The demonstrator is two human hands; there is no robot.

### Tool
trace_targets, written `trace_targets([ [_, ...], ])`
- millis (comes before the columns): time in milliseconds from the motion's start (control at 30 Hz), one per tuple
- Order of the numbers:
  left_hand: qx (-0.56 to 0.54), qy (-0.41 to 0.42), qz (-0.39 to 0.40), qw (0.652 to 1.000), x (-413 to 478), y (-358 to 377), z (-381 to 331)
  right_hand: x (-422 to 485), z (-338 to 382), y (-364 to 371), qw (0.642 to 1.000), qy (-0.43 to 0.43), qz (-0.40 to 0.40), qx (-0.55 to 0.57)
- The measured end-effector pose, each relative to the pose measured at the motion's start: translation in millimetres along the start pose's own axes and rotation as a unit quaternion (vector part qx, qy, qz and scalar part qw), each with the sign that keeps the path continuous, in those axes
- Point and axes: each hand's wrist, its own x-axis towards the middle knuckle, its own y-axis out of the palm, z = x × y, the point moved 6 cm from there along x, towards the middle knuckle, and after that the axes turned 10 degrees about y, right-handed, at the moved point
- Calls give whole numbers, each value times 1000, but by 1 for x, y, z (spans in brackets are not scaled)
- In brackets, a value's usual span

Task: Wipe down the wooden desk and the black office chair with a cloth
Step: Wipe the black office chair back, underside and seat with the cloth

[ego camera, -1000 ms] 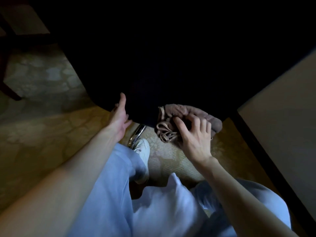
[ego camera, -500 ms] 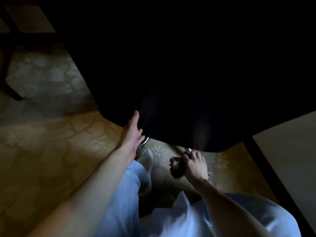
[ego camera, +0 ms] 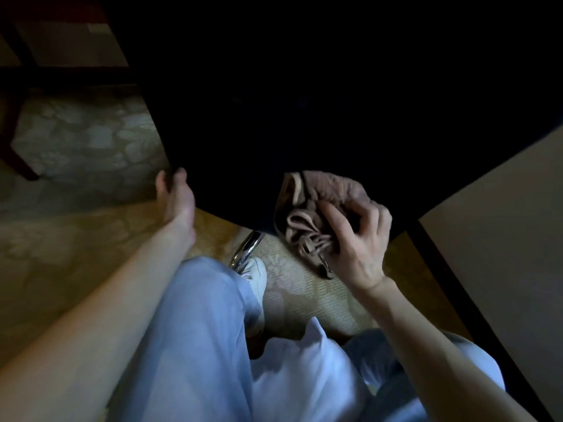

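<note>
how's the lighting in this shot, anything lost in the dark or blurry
Head view: very dim; the black chair is a near-featureless dark mass, its surface detail lost. The right hand and the cloth that it grips are lit and fairly sharp, as is the left hand at the chair's edge. Wide-angle bending shows along the frame edges; the chrome leg catches a small glint.

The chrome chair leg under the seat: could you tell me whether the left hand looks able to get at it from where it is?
Probably yes: the chrome leg shows bare below the black chair, with open carpet between it and the left hand.
</note>
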Motion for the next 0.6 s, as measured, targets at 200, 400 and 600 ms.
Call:
trace_targets([
  [200,-2,87,95,992,25,-6,-57,-31,6,76,967,-29,225,-114],
  [400,27,127,172,976,25,0,-68,-47,9,86,953,54,294,-51],
  [600,63,158,179,969,14,2,-62,-74,-36,30,926,322,168,104],
])
